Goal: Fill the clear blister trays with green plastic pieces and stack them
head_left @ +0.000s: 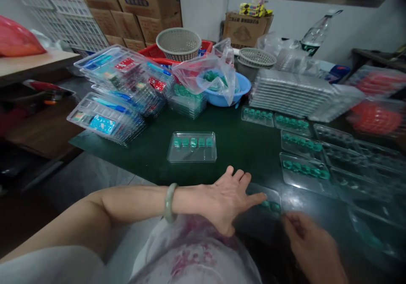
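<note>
My left hand (227, 197), with a pale green bangle (170, 202) on the wrist, reaches across with its fingers spread. It lies over the left part of a clear plastic tray (275, 193), where a few green translucent pieces (272, 206) show past the index finger. At that tray's right end is my right hand (312, 244), somewhat blurred, its fingers curled together; whatever they may hold is hidden. Further forward on the dark green table (152, 148), another clear tray (192, 155) carries a row of several green pieces (193, 142).
More clear trays (304, 178) with green rows stand to the right. Behind them is a stack of clear trays (282, 94). A blue bowl (242, 94) holds a plastic bag of green pieces. Filled kits (108, 110) are piled at the left, near a grey basket (179, 43).
</note>
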### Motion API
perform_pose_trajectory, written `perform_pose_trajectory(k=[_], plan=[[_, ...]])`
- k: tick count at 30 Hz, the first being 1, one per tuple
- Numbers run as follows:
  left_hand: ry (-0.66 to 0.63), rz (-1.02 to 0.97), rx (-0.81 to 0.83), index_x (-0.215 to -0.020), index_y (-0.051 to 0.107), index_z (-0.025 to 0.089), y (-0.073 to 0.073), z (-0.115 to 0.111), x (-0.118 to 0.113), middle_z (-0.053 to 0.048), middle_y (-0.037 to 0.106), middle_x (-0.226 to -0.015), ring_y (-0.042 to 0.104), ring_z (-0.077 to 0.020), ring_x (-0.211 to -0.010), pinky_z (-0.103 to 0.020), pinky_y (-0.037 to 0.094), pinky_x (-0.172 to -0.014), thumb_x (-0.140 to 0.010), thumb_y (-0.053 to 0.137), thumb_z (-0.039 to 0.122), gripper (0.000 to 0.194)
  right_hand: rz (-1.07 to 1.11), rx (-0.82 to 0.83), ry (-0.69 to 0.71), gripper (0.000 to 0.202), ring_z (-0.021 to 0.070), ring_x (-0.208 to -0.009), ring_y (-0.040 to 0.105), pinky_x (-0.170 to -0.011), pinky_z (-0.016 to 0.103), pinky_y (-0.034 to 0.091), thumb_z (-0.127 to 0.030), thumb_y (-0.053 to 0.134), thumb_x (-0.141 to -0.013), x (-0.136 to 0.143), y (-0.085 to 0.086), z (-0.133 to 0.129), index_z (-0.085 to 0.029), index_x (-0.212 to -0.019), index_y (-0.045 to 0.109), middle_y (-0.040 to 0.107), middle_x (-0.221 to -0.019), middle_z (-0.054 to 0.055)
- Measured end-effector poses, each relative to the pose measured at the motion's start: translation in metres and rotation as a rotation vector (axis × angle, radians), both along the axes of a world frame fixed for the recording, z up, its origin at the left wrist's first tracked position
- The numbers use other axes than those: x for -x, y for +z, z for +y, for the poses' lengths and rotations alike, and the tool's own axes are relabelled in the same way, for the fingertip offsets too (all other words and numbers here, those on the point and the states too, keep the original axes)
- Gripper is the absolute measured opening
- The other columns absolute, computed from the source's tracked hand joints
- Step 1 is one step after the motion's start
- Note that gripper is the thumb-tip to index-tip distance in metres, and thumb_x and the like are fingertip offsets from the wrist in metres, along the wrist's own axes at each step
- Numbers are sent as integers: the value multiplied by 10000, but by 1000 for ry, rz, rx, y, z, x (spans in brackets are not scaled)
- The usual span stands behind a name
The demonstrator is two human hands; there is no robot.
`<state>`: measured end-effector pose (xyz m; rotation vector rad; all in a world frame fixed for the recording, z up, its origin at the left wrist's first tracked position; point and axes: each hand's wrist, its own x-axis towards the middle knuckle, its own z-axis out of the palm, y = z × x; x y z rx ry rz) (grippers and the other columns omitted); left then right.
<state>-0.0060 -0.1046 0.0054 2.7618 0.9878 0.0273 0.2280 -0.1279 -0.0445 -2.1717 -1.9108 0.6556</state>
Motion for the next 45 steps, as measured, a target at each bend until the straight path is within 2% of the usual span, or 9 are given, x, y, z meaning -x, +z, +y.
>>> perform_pose_trajectory(k=[7, 12, 18, 25, 29, 32, 37, 41, 45], plan=[[325, 113, -140, -1340, 203, 227, 41, 11, 80, -187, 285, -1275, 321, -383, -1070, -501, 228, -835, -479, 658, 415, 991, 69, -316, 283, 183, 147, -550, 538, -505, 238, 315, -278, 418, -743, 105, 33, 73, -207, -688, 578, 597, -590, 17], [483, 167, -151, -1341, 211, 218, 35, 29, 134, -165, 312, -1295, 345, -364, -1082, -458, 251, -840, -522, 651, 402, 948, 57, -320, 389, 149, 153, -603, 542, -466, 232, 265, -247, 450, -730, 175, 27, 121, -209, -695, 590, 609, -667, 20], [455, 163, -3, -1351, 179, 221, 21, 48, 157, -145, 336, -1319, 360, -321, -1123, -417, 262, -870, -581, 607, 499, 924, 63, -269, 378, 131, 163, -633, 555, -481, 236, 292, -229, 470, -716, 194, 14, 135, -226, -716, 601, 617, -704, 16], [449, 183, -8, -1367, 116, 230, 12, 41, 158, -174, 243, -1378, 243, -346, -1224, -468, 243, -899, -579, 628, 481, 973, 232, -203, 396, 127, 116, -575, 526, -479, 210, 306, -253, 475, -728, 187, 3, 130, -195, -671, 572, 606, -665, 10], [510, 213, -37, -1373, 78, 245, 12, 40, 153, -182, 170, -1404, 152, -378, -1257, -526, 219, -906, -543, 644, 510, 1039, 369, -249, 412, 201, 123, -599, 537, -527, 218, 351, -360, 467, -767, 167, 12, 124, -204, -834, 575, 603, -660, -3], [530, 217, -66, -1376, 66, 251, 15, 39, 152, -172, 113, -1423, 82, -390, -1271, -561, 203, -907, -536, 634, 543, 1055, 317, -419, 346, 288, 138, -657, 539, -589, 243, 378, -380, 435, -800, 123, 17, 106, -193, -990, 542, 601, -741, 17], [499, 195, -178, -1368, 123, 260, 28, 33, 142, -160, 134, -1421, 79, -390, -1273, -582, 226, -886, -594, 583, 570, 952, -184, -643, 154, 258, 217, -900, 476, -766, 329, 351, -291, 444, -812, 25, 0, 64, -167, -1006, 561, 562, -961, 79], [405, 75, -213, -1352, 146, 317, 42, 30, 105, -81, 169, -1422, 120, -333, -1283, -517, 250, -925, -676, 534, 536, 809, -464, -564, 131, 264, 243, -910, 441, -751, 352, 323, -266, 447, -817, -19, -14, 49, -168, -1038, 553, 537, -1024, 89], [224, -31, -136, -1338, 227, 271, 42, 43, 40, -103, 225, -1402, 206, -322, -1257, -506, 239, -947, -706, 539, 486, 737, -466, -533, 169, 236, 232, -904, 434, -747, 346, 315, -251, 428, -831, -18, -12, 48, -177, -1008, 567, 530, -986, 92]])
